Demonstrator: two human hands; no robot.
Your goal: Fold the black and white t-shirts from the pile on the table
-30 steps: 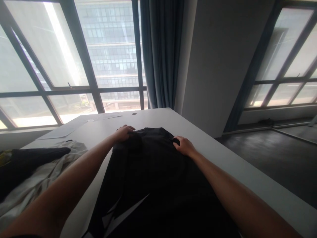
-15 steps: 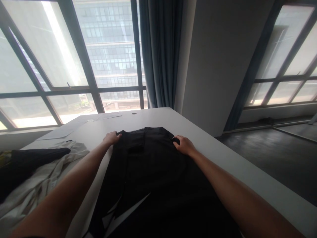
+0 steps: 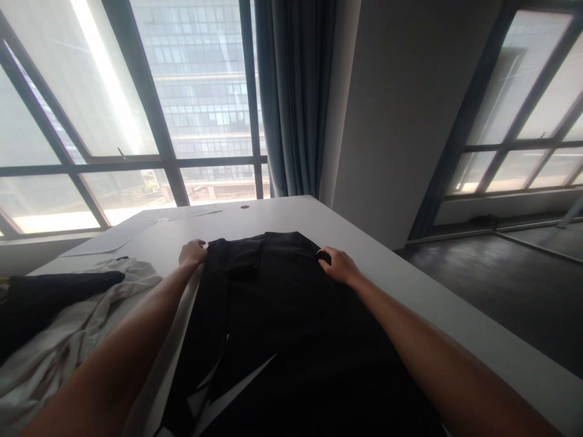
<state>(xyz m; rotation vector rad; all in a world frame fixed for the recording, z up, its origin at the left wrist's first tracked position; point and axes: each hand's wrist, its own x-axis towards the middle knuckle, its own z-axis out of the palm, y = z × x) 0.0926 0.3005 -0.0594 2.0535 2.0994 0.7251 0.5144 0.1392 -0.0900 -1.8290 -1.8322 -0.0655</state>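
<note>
A black garment (image 3: 282,315) lies spread along the white table (image 3: 273,215), running from the near edge toward the window. My left hand (image 3: 192,252) grips the garment's far left corner, fingers curled on the cloth. At the far right corner my right hand (image 3: 339,266) is closed on the fabric's edge. Both forearms reach out over the table on either side of the garment. A small darker patch sits near the top middle of the cloth.
A pile of white and black clothes (image 3: 59,315) lies at the left of the table. Sheets of paper (image 3: 118,237) rest near the far left edge. Large windows, a blue curtain (image 3: 296,97) and a grey pillar stand beyond; dark floor lies to the right.
My left hand has slid left from the top middle of the garment to its far left corner and taken hold there. My right hand has stayed at the right corner.
</note>
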